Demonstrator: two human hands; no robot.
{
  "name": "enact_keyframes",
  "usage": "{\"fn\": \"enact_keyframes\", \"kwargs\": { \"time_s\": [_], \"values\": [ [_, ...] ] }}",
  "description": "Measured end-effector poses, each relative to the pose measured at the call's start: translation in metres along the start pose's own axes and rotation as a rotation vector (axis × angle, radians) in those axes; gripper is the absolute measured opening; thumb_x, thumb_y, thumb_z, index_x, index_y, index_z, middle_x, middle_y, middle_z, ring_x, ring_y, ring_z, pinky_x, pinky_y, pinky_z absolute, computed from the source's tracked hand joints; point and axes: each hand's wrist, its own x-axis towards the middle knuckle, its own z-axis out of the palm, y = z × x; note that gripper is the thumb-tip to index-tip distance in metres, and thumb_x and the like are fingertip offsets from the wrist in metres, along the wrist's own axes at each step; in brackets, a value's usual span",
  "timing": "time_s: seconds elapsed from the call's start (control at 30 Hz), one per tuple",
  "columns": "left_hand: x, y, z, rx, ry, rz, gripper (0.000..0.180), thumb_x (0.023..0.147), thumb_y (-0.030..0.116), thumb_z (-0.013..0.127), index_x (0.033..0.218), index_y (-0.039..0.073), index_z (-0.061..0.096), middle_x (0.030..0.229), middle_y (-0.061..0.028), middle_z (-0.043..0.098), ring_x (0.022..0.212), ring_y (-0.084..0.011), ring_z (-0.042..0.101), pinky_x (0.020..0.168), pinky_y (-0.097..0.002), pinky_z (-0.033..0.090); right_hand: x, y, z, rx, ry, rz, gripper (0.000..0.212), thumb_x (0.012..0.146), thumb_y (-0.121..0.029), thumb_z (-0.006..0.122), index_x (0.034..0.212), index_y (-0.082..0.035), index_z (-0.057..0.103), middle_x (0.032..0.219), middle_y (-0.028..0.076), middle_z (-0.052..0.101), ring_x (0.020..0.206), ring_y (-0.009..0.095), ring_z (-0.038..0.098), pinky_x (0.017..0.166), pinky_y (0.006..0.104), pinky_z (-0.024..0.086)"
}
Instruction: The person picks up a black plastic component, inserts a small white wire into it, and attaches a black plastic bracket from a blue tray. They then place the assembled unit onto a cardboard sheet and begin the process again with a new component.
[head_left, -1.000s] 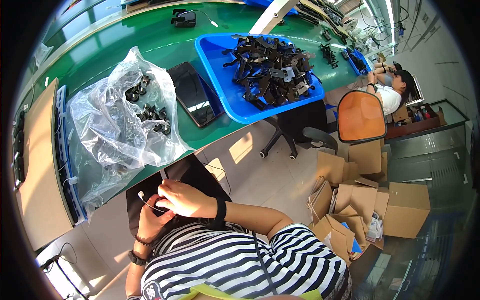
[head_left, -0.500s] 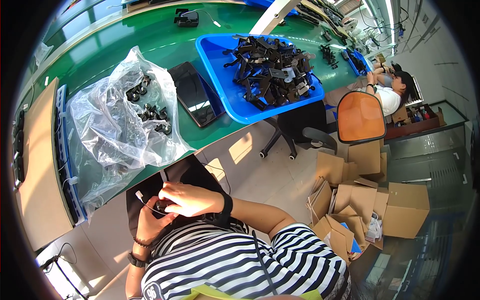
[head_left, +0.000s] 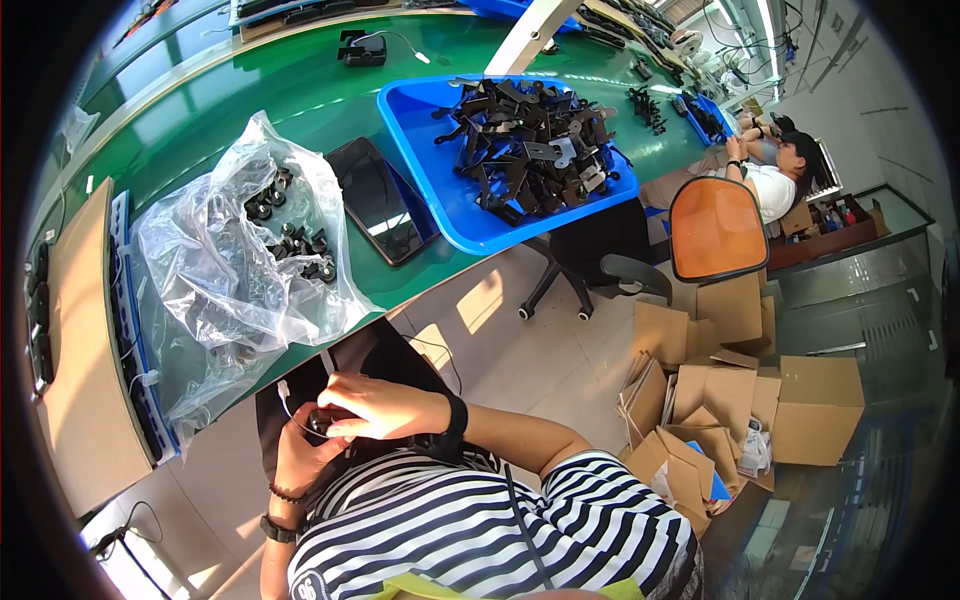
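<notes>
Over my lap, below the bench edge, both hands are closed on a small black part [head_left: 319, 422], mostly hidden by the fingers. From it a thin white cable with a white connector [head_left: 283, 389] sticks up beside my left hand [head_left: 302, 452]. My right hand [head_left: 385, 405] reaches across from the right, its fingers pressed on the part's top. Nearest on the bench lies a clear plastic bag [head_left: 230, 290] with several small black knob-like pieces [head_left: 300, 245] on it or inside; I cannot tell which. Beside it rests a dark tablet-like device [head_left: 378, 200].
A blue tray [head_left: 465, 240] heaped with black brackets [head_left: 540, 150] overhangs the green bench [head_left: 290, 80]. At the back stands a black device with a white cable [head_left: 362, 48]. Cardboard boxes [head_left: 820, 410], an orange-backed chair [head_left: 718, 228] and a seated person [head_left: 770, 185] are to the right.
My view has shifted slightly. The fingers of my right hand have moved a little on the black part, which now shows more. Both hands keep hold of it.
</notes>
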Motion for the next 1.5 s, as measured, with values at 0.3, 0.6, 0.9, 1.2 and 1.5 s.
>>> {"fn": "enact_keyframes", "kwargs": {
  "time_s": [0.3,0.6,0.9,1.2,1.5],
  "values": [
    [-0.003,0.017,0.006,-0.085,-0.009,0.080,0.050,0.076,0.020,0.090,0.112,-0.001,0.064,0.093,-0.0037,0.070,0.086,-0.0102,0.064,0.078,-0.0267,0.052,-0.007,-0.026,-0.009,-0.012,0.081,-0.055,0.026,0.095,-0.024,0.066,0.099,-0.002,0.053,0.099,0.016,0.055,0.091,0.037,0.058,0.081,0.0443,0.048],
    [-0.032,0.034,-0.003,0.022,-0.049,0.230,0.044,0.079,0.016,0.088,0.112,-0.001,0.064,0.094,-0.0025,0.070,0.086,-0.0094,0.065,0.078,-0.0253,0.053,-0.005,-0.068,0.005,-0.200,0.192,-0.129,0.027,0.094,-0.025,0.067,0.097,-0.002,0.053,0.095,0.017,0.054,0.090,0.038,0.058,0.080,0.0447,0.048],
    [-0.055,0.063,-0.005,0.004,-0.017,0.334,0.047,0.079,0.015,0.089,0.115,0.000,0.064,0.099,-0.0031,0.071,0.089,-0.0098,0.065,0.079,-0.0253,0.052,0.002,-0.097,-0.001,-0.266,0.214,-0.216,0.026,0.095,-0.024,0.066,0.097,-0.001,0.055,0.096,0.016,0.055,0.092,0.035,0.058,0.082,0.0434,0.048],
    [-0.069,0.075,0.010,-0.064,0.016,0.358,0.043,0.079,0.016,0.088,0.112,0.001,0.065,0.095,-0.0017,0.070,0.087,-0.0074,0.063,0.077,-0.0244,0.052,-0.008,-0.113,-0.002,-0.169,0.182,-0.269,0.027,0.094,-0.025,0.067,0.100,-0.001,0.056,0.098,0.016,0.056,0.092,0.034,0.058,0.083,0.0419,0.047],
    [-0.066,0.111,0.001,0.131,0.070,0.355,0.042,0.078,0.019,0.089,0.107,0.001,0.066,0.091,0.0011,0.067,0.084,-0.0061,0.057,0.075,-0.0250,0.050,0.007,-0.120,-0.013,-0.200,0.268,-0.250,0.024,0.095,-0.021,0.069,0.102,-0.002,0.056,0.098,0.015,0.056,0.090,0.033,0.059,0.078,0.0408,0.048]
  ]
}}
